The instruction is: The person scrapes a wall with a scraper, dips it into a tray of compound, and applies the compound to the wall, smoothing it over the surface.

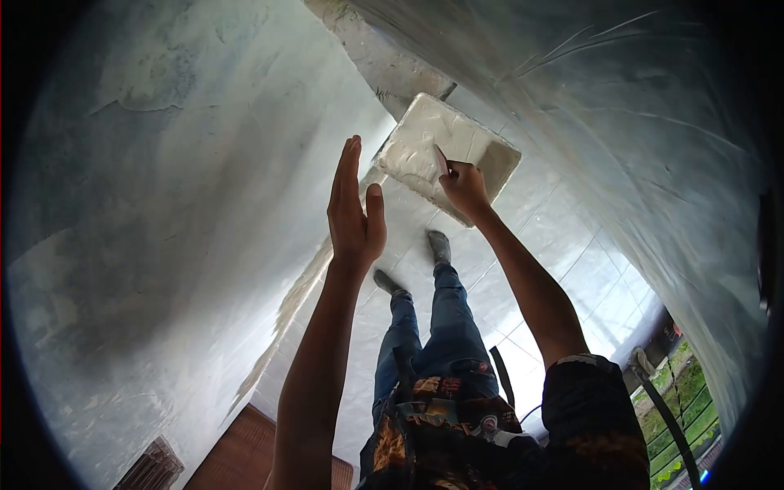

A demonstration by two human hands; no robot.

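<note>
My left hand (355, 216) is raised near the left wall, its fingers straight and its thumb apart, holding nothing. My right hand (465, 189) reaches over a rectangular tub (505, 181), its fingers closed on a narrow flat tool that looks like a putty knife (442, 161). Most of that tool is hidden by my fingers, and its end is at the pale paste. Thick off-white plaster paste (420, 147) with smeared ridges fills much of the tub. The tub's right inner side shows darker. It stands on the floor ahead of my feet.
A grey, smoothed wall (163, 204) rises on the left, another wall (637, 147) on the right. Pale smears run along the left wall's foot. Tiles cover the floor (531, 237). A brown panel (241, 449) lies lower left; greenery (686, 408) shows beyond railings lower right.
</note>
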